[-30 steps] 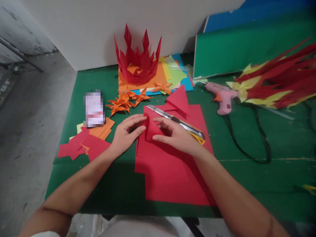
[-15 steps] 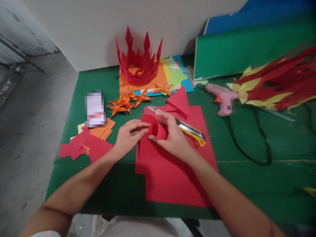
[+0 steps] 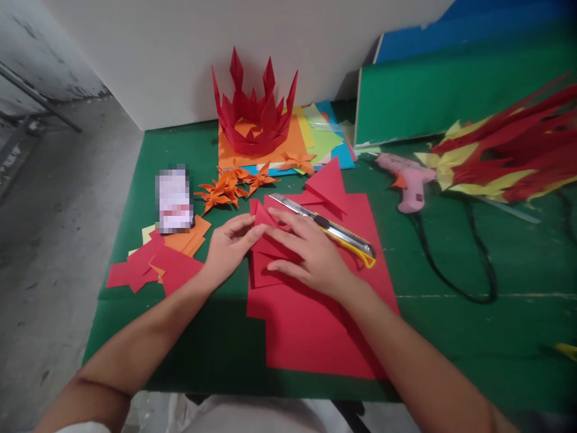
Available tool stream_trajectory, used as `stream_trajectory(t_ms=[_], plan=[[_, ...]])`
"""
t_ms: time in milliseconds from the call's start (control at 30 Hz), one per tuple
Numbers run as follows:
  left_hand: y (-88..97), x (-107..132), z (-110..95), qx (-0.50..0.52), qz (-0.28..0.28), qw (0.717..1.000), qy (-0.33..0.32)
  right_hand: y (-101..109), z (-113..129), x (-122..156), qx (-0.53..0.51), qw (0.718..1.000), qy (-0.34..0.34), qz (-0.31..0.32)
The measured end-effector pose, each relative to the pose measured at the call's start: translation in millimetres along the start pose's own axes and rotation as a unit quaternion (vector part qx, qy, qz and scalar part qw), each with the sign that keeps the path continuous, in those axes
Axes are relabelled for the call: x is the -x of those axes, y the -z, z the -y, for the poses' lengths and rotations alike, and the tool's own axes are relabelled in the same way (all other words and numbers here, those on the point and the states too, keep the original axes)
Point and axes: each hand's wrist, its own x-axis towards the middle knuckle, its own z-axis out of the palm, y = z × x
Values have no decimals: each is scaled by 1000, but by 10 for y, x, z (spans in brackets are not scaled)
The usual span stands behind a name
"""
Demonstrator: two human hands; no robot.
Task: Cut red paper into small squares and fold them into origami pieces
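A small piece of red paper (image 3: pixel 276 249), folded over to a point at the top, lies between my hands. My left hand (image 3: pixel 231 248) pinches its left edge between thumb and fingers. Flat on its right side rests my right hand (image 3: pixel 312 249), fingers spread and pressing the paper. Under both is a stack of larger red paper sheets (image 3: pixel 320 337). A yellow-handled utility knife (image 3: pixel 345 234) lies just beyond my right hand, blade out to the upper left. Behind it is a folded red paper triangle (image 3: pixel 329 185).
A red paper crown (image 3: pixel 255 138) stands on coloured sheets at the back. Orange paper flowers (image 3: pixel 225 189) lie before it. At left are a phone (image 3: pixel 175 201) and paper squares (image 3: pixel 178 264). A pink glue gun (image 3: pixel 408 180) and red-yellow paper streamers (image 3: pixel 509 150) are at right.
The red paper, curled up between my hands before, is now folded down flatter. My right hand has opened out and lies on it; my left hand has shifted slightly left.
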Motion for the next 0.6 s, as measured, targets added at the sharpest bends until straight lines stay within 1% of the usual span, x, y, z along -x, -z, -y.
stream_trajectory(t_ms=[67,133,200,267,333,400,500,600], plan=[[-17,-5,5,9,-8,1000,8,1,10,11,-33,999,-22,-15],[-37,-1,5,14,6,1000,4,2,16,22,-89,993,-62,-48],[-56,12,-1,13,26,1000,-7,-1,14,29,-153,979,-104,-84],[-68,30,-12,4,41,999,-28,-9,5,30,-189,970,-126,-85],[-72,46,-26,-13,45,997,-55,-19,-3,30,-186,973,-124,-63],[-71,58,-42,-28,36,996,-73,-32,-1,30,-158,979,-118,-49],[-78,75,-56,-32,45,996,-66,-60,29,30,-119,984,-118,-56],[-97,89,-67,-30,67,996,-55,-90,68,23,-92,988,-121,-40]])
